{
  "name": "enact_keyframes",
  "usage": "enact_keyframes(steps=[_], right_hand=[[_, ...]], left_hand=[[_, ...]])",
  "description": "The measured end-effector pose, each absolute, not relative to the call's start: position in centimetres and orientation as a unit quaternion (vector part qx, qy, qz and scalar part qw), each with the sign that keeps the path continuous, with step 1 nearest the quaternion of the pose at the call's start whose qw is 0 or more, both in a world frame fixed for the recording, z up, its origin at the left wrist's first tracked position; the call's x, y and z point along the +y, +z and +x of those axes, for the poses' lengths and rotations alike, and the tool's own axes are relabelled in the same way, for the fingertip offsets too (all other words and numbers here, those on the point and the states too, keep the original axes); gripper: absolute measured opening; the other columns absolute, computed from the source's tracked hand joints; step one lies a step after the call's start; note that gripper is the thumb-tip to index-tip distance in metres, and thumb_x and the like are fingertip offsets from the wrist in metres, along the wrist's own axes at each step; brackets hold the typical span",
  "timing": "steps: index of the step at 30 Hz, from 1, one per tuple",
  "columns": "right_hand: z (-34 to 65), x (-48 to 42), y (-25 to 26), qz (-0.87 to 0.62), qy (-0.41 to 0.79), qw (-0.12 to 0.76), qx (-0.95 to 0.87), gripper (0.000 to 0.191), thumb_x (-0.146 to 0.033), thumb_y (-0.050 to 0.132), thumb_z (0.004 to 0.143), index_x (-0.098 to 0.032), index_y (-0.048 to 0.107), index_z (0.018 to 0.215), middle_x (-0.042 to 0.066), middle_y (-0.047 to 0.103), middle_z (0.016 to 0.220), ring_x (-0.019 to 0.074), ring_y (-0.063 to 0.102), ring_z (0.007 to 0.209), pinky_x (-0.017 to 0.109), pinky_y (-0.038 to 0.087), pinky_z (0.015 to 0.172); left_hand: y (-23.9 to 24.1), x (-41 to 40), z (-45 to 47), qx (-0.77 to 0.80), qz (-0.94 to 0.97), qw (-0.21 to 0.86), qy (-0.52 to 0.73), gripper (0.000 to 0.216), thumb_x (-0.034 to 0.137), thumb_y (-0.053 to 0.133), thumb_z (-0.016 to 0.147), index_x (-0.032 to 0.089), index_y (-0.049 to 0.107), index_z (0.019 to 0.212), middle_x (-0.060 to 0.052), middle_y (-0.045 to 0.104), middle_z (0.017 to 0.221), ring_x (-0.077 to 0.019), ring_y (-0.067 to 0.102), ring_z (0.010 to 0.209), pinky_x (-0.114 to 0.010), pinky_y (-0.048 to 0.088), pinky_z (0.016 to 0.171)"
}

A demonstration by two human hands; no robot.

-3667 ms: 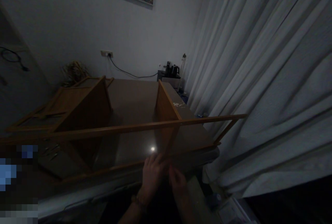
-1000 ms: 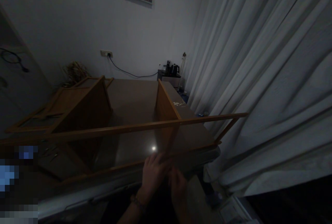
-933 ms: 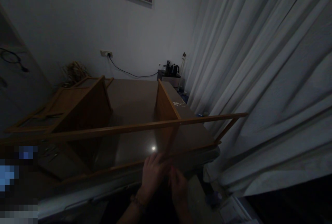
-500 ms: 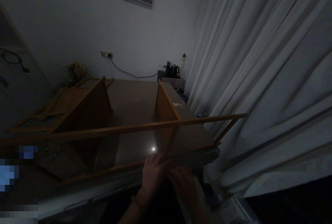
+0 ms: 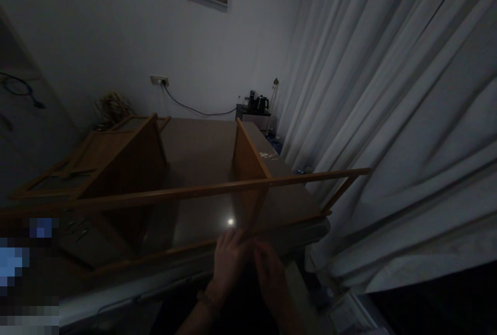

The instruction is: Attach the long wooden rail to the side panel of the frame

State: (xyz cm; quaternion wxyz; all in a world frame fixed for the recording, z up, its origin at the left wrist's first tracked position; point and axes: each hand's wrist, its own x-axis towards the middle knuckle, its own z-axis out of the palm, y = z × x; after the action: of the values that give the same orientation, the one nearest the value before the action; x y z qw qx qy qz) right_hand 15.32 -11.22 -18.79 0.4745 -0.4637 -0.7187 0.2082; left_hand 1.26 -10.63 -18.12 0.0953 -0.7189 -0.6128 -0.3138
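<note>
A wooden frame point(image 5: 186, 192) lies across a brown tabletop point(image 5: 200, 146), with upright panels rising from it. My left hand point(image 5: 229, 255) is at the frame's near lower rail, its fingers curled over the wood by the foot of a short post point(image 5: 258, 208). Just right of it, my right hand point(image 5: 269, 267) is closed, thumb and fingers drawn together near the same joint. Whatever the right fingers hold is too dark to make out. A wooden panel point(image 5: 250, 154) runs back from the post.
Pale curtains point(image 5: 368, 91) hang along the right. On a small dark cabinet point(image 5: 252, 114) at the back stands a black kettle point(image 5: 262, 103). Wooden frames point(image 5: 93, 154) lie at the left. A cable point(image 5: 186, 108) runs from a wall socket point(image 5: 159, 81).
My right hand has turned and curled in more, shifting slightly beside the left. The left hand and the wooden frame stay nearly where they were.
</note>
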Motion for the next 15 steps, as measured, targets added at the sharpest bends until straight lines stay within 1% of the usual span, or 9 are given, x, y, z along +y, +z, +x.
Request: enact_keyframes(steps=[3,6,8,11,15], right_hand=[[15.4,-11.3,-18.2,-0.473,0.226,0.477,-0.706,0.023,-0.028,0.048,0.096,-0.024,0.066,0.110,0.005,0.073,0.108,0.0182,0.070,0.098,0.029,0.056,0.085],[15.4,-11.2,-18.0,-0.476,0.238,0.478,-0.699,0.023,-0.027,0.049,0.096,-0.023,0.066,0.111,0.005,0.074,0.105,0.0170,0.072,0.091,0.025,0.058,0.078],[15.4,-11.1,-18.3,-0.473,0.238,0.479,-0.700,0.022,-0.028,0.050,0.095,-0.022,0.066,0.110,0.005,0.075,0.102,0.0169,0.072,0.087,0.024,0.058,0.074],[15.8,-10.8,-19.2,-0.469,0.216,0.482,-0.708,0.022,-0.032,0.051,0.095,-0.023,0.067,0.106,0.005,0.075,0.098,0.0182,0.072,0.085,0.028,0.058,0.074],[16.9,-10.4,-20.2,-0.464,0.158,0.476,-0.730,0.017,-0.041,0.061,0.090,-0.027,0.070,0.094,0.005,0.074,0.089,0.0220,0.069,0.083,0.037,0.055,0.078]], left_hand=[[-18.2,-10.6,1.3,-0.611,-0.721,0.095,-0.314,0.036,0.020,0.074,0.078,0.041,0.070,0.107,0.003,0.070,0.113,-0.0234,0.056,0.097,-0.036,0.041,0.079],[-18.3,-10.5,1.3,-0.611,-0.720,0.100,-0.314,0.031,0.020,0.072,0.079,0.040,0.072,0.103,0.002,0.070,0.112,-0.0235,0.056,0.098,-0.036,0.041,0.080],[-18.3,-10.5,1.3,-0.611,-0.720,0.096,-0.315,0.031,0.020,0.072,0.079,0.040,0.072,0.103,0.002,0.070,0.112,-0.0226,0.056,0.096,-0.036,0.041,0.079],[-18.2,-10.5,1.2,-0.608,-0.721,0.096,-0.317,0.039,0.018,0.073,0.078,0.042,0.069,0.109,0.002,0.069,0.112,-0.0217,0.056,0.096,-0.035,0.041,0.078],[-18.0,-10.5,1.1,-0.603,-0.723,0.116,-0.317,0.042,0.016,0.074,0.077,0.043,0.069,0.109,0.002,0.070,0.111,-0.0230,0.056,0.096,-0.035,0.041,0.078]])
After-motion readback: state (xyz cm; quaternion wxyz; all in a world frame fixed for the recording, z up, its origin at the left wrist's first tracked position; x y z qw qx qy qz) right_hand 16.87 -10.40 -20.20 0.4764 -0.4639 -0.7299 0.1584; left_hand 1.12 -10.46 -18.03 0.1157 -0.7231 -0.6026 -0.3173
